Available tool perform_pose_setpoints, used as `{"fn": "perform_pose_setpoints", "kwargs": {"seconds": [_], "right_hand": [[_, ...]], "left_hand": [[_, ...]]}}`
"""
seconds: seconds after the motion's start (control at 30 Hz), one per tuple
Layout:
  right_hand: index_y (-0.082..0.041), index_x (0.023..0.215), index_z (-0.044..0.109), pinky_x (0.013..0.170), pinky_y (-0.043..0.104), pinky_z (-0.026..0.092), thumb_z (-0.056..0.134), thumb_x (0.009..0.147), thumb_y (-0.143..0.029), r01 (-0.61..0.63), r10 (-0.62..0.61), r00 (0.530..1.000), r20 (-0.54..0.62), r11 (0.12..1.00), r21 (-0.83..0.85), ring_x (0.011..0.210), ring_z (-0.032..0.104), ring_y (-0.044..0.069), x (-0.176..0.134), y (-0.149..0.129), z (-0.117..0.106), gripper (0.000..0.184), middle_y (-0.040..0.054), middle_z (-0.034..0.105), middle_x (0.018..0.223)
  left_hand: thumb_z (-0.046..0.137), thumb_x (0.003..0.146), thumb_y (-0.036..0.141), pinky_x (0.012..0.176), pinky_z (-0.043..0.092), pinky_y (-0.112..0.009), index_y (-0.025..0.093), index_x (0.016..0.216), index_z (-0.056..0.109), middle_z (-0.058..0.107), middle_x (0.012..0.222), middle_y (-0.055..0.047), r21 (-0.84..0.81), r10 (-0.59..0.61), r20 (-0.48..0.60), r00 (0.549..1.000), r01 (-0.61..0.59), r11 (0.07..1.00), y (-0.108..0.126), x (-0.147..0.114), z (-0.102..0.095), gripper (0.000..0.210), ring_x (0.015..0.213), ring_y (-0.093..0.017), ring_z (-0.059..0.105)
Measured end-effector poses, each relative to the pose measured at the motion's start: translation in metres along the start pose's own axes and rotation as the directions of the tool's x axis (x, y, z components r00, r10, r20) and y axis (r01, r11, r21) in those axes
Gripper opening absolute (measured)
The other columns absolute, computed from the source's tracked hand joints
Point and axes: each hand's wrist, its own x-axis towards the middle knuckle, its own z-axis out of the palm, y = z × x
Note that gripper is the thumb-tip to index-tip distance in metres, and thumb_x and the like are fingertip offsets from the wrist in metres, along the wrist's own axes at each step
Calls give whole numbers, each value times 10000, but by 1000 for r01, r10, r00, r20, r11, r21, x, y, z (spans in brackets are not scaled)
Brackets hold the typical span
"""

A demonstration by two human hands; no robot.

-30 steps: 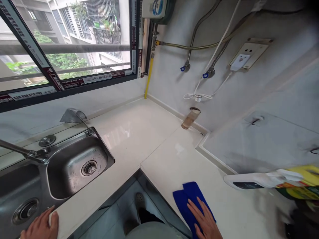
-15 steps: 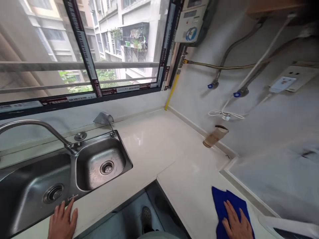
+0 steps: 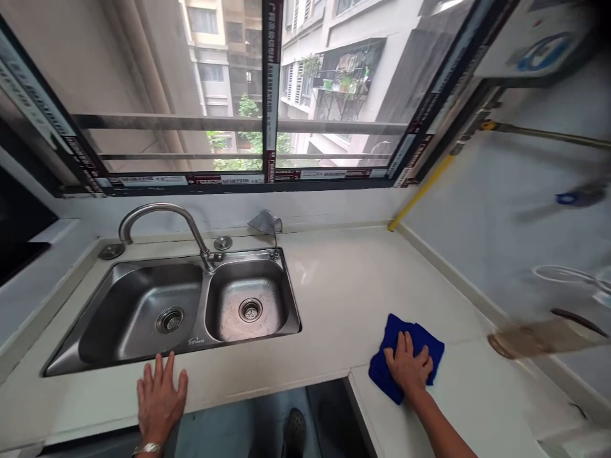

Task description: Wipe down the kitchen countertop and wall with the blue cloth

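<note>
My left hand lies flat on the white countertop just in front of the double sink, fingers spread and holding nothing. Under my right hand is a dark blue cloth, pressed against the counter to the right of the sink. The fingers of that hand are bent over the cloth and grip it; its corners stick out around the hand. The stainless steel sink has two basins with a drain in each, and a curved faucet rises behind it.
A brownish transparent jug stands by the right wall, blurred. A grey, scoop-like piece sits behind the small basin. The yellow pipe comes down to the counter's back corner. The counter's front edge turns at an inner corner.
My view has swung left, bringing the whole sink into sight. My right hand has moved with the cloth along the counter, away from me and toward the sink. My left hand stays at the front edge.
</note>
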Motion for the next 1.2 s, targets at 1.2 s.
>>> {"fn": "perform_pose_setpoints", "kwargs": {"seconds": [1.2], "right_hand": [[-242,1579,225,1156,601,345,480,856,-243,713,-755,646,108,648,268,1513,81,420,-92,-181,-46,766,11,179,1658]], "left_hand": [[282,963,443,1228,167,-563,148,1489,438,356,1602,-152,41,21,4,1000,-21,999,-12,-5,7,623,1524,-356,178]]}}
